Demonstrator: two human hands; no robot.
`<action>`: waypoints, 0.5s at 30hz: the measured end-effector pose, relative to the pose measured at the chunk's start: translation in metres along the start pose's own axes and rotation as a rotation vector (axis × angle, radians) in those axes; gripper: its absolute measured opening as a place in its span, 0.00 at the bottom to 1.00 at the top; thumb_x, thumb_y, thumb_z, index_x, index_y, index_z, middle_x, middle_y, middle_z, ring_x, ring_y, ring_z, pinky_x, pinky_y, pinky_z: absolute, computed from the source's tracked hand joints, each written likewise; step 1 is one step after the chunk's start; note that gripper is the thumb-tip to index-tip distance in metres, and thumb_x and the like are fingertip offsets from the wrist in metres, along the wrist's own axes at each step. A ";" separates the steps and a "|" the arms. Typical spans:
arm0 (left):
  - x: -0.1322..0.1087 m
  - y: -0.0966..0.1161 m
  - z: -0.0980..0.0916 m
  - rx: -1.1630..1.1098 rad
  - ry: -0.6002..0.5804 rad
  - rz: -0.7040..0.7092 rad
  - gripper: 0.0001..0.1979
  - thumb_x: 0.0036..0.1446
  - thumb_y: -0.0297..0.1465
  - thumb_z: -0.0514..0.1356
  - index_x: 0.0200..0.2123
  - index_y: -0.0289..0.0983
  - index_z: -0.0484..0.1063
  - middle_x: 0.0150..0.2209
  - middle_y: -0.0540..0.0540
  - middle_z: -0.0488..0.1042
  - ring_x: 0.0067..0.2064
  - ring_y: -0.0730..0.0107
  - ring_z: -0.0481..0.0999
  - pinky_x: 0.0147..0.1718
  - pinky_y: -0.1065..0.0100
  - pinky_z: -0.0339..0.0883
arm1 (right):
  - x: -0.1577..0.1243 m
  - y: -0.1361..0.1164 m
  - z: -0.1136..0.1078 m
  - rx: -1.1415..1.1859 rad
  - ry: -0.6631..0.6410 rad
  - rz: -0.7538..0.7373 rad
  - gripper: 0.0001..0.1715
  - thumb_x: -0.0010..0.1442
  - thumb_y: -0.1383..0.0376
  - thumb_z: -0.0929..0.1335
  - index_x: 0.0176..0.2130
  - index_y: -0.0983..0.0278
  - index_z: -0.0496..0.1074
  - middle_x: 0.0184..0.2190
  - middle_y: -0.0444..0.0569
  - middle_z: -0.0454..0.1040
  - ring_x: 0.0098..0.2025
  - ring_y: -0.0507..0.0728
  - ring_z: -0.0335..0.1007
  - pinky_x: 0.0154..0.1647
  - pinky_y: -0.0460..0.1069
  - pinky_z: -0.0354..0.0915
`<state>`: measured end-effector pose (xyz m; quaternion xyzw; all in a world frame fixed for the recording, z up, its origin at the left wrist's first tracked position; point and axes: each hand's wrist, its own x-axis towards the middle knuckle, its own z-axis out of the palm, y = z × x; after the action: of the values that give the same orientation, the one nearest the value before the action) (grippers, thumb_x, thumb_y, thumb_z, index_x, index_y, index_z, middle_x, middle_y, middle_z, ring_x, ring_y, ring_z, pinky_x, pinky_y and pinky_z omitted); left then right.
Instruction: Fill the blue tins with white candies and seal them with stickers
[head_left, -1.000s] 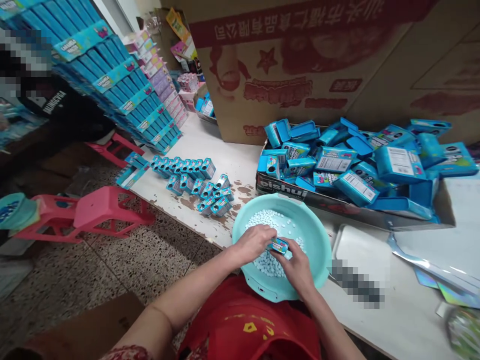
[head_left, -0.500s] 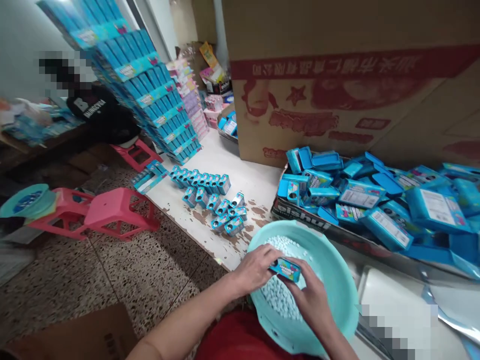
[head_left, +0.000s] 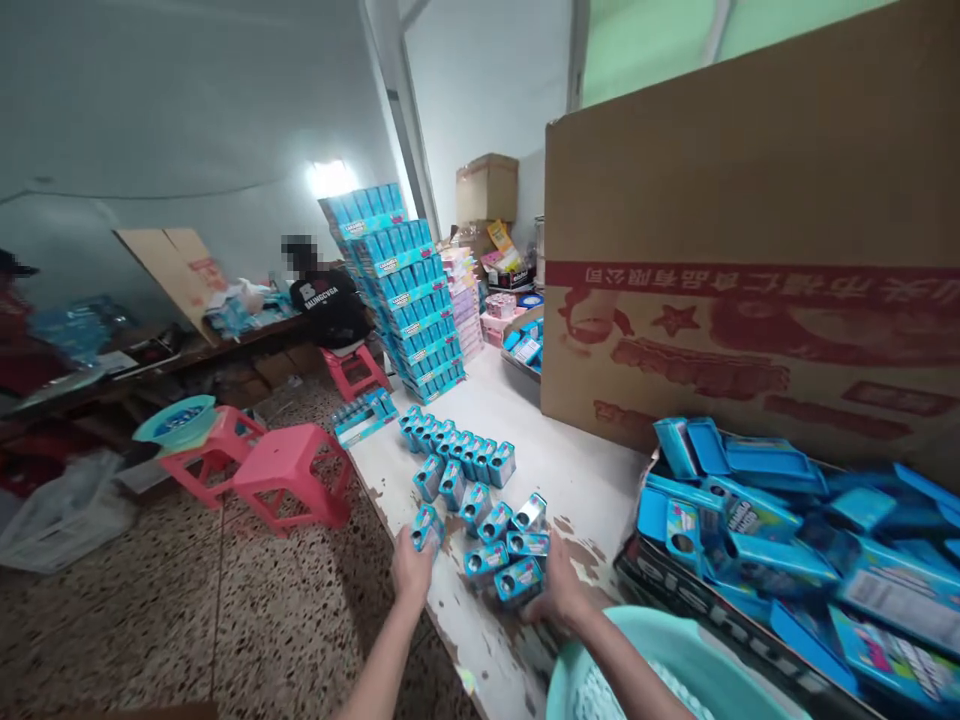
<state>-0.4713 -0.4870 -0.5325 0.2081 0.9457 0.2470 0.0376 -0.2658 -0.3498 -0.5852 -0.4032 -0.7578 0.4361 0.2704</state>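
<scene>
My left hand [head_left: 412, 566] is closed around a small blue candy box [head_left: 426, 527] at the table's left edge. My right hand [head_left: 561, 582], slightly blurred, is cupped against the right side of the nearest small boxes [head_left: 519, 579], thumb and fingers apart. Several more loose blue boxes [head_left: 476, 507] with round dark holes stand between and beyond my hands. Behind them, similar boxes [head_left: 469, 452] are lined up in a close row. A turquoise basin [head_left: 630, 622] with small white candies [head_left: 611, 692] sits under my right forearm, partly out of view.
A carton tray [head_left: 720, 610] heaped with blue boxes [head_left: 765, 520] lies at the right, before a big cardboard box [head_left: 720, 200]. A tall stack of filled display trays [head_left: 416, 300] stands at the table's far end. Red stools [head_left: 289, 465] and a seated person [head_left: 330, 300] are at the left.
Both hands have left the basin, where they held a box together, and moved to the loose boxes. My left hand carries a box; my right touches others. The view has tilted up.
</scene>
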 end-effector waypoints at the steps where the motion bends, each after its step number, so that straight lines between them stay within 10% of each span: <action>1: 0.005 0.004 0.013 -0.017 0.002 -0.001 0.15 0.58 0.31 0.53 0.48 0.35 0.63 0.47 0.36 0.72 0.48 0.57 0.74 0.42 0.63 0.66 | 0.008 0.004 -0.001 -0.024 -0.034 0.019 0.71 0.17 0.74 0.76 0.61 0.68 0.54 0.58 0.68 0.59 0.61 0.78 0.55 0.56 0.67 0.60; 7: -0.004 -0.002 0.041 -0.301 -0.195 0.136 0.33 0.57 0.26 0.53 0.63 0.40 0.42 0.61 0.37 0.60 0.61 0.63 0.63 0.55 0.63 0.61 | 0.023 0.003 -0.015 -0.003 -0.129 -0.075 0.72 0.21 0.75 0.76 0.63 0.63 0.50 0.54 0.63 0.67 0.53 0.70 0.68 0.46 0.62 0.67; 11: -0.050 -0.031 0.052 -0.451 -0.289 0.117 0.46 0.53 0.23 0.53 0.64 0.39 0.21 0.65 0.32 0.50 0.66 0.64 0.52 0.60 0.60 0.56 | 0.017 0.011 -0.017 0.101 -0.149 -0.073 0.69 0.27 0.75 0.74 0.65 0.65 0.46 0.39 0.54 0.77 0.34 0.62 0.76 0.31 0.53 0.70; 15: -0.105 -0.025 0.083 -0.506 -0.273 0.140 0.55 0.46 0.31 0.63 0.65 0.36 0.23 0.67 0.31 0.42 0.68 0.57 0.43 0.63 0.58 0.49 | 0.019 0.029 -0.019 0.119 -0.049 -0.101 0.65 0.28 0.69 0.75 0.63 0.68 0.51 0.26 0.44 0.76 0.22 0.57 0.71 0.22 0.50 0.66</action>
<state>-0.3705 -0.5123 -0.6201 0.2880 0.8237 0.4465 0.1982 -0.2509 -0.3165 -0.6008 -0.3367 -0.7564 0.4757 0.2970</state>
